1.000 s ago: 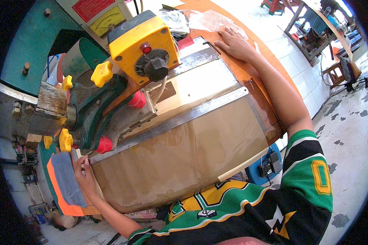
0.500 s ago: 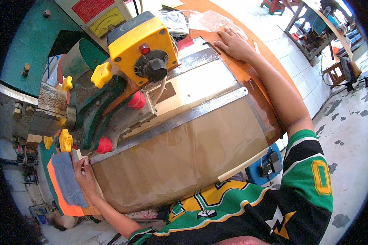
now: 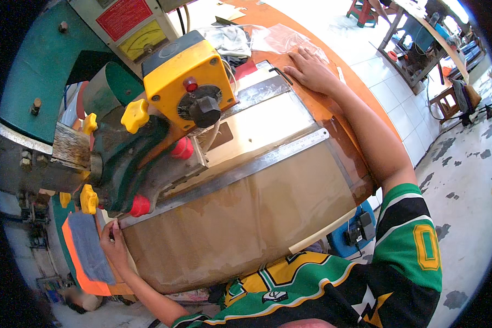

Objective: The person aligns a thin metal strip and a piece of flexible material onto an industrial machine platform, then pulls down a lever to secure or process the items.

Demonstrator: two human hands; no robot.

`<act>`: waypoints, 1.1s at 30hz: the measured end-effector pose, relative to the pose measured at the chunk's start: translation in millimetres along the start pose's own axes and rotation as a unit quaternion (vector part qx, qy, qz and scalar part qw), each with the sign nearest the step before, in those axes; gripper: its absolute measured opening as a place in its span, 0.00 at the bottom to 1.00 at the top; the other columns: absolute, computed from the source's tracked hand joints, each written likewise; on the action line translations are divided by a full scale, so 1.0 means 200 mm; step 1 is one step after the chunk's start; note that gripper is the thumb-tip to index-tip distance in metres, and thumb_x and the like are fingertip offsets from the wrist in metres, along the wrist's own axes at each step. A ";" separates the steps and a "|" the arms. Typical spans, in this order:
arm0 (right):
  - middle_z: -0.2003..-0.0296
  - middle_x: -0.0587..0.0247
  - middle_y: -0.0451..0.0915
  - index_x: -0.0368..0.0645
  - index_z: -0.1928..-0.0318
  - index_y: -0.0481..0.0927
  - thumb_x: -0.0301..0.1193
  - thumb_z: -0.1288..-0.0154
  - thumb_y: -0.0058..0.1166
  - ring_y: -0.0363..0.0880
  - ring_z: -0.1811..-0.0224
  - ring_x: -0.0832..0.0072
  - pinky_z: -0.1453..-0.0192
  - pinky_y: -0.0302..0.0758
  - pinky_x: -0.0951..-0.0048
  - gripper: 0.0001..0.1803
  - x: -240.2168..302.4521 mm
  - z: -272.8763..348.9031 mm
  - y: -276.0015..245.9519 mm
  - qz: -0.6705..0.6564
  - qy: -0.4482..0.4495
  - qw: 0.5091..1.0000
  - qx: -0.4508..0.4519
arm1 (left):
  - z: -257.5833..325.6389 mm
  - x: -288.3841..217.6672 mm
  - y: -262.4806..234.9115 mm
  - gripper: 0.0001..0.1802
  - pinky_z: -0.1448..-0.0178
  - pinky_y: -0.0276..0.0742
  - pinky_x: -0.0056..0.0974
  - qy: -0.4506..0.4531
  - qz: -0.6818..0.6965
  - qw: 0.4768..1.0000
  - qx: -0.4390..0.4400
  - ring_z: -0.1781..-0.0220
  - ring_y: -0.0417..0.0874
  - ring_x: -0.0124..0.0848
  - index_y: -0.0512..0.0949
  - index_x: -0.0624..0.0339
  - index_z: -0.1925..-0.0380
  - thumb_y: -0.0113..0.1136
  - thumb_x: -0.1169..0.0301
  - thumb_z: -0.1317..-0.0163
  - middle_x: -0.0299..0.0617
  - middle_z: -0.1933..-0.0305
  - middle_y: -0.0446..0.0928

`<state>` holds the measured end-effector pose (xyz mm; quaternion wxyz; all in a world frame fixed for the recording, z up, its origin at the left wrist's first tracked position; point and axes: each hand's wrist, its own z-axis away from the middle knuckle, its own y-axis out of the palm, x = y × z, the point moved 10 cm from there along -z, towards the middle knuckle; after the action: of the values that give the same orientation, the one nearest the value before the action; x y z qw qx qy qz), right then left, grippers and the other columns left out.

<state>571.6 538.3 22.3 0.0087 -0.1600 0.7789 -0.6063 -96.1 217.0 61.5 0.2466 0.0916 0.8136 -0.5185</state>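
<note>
My left hand (image 3: 113, 249) is closed at the left edge of a brown sheet-covered board (image 3: 240, 218), beside the lower end of a long steel ruler (image 3: 246, 169). Thumb and fingertips are drawn together there; what they pinch, if anything, is too small to tell. The ruler lies slantwise across the board, its left end passing beneath the machine head. My right hand (image 3: 313, 71) rests palm down with fingers stretched out on the orange tabletop (image 3: 361, 117), near a thin black bent rod (image 3: 281, 75) and a crumpled clear plastic sheet (image 3: 290, 39).
A green machine frame (image 3: 33, 71) with a yellow control box (image 3: 188, 79), yellow knobs (image 3: 134, 116) and red-capped posts (image 3: 140, 205) overhangs the left. Blue and orange pieces (image 3: 91, 249) lie at far left. Another workbench (image 3: 421, 33) stands at the upper right.
The whole view has shifted slightly. Both hands keep their places, the left at the board's edge and the right flat on the table; the ruler appears unmoved on the board.
</note>
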 end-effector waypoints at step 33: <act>0.34 0.45 0.74 0.39 0.33 0.73 0.54 0.21 0.48 0.73 0.31 0.48 0.28 0.69 0.53 0.33 0.00 -0.02 -0.01 -0.065 -0.039 0.997 -0.030 | -0.02 0.07 0.05 0.10 0.52 0.73 0.32 0.025 0.021 0.999 0.029 0.59 0.76 0.25 0.80 0.65 0.54 0.59 0.68 0.23 0.35 0.60 0.78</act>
<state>570.9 542.0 25.8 -0.0053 -0.2342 0.7839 -0.5750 -104.7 224.6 48.2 0.2344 0.1281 0.8020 -0.5343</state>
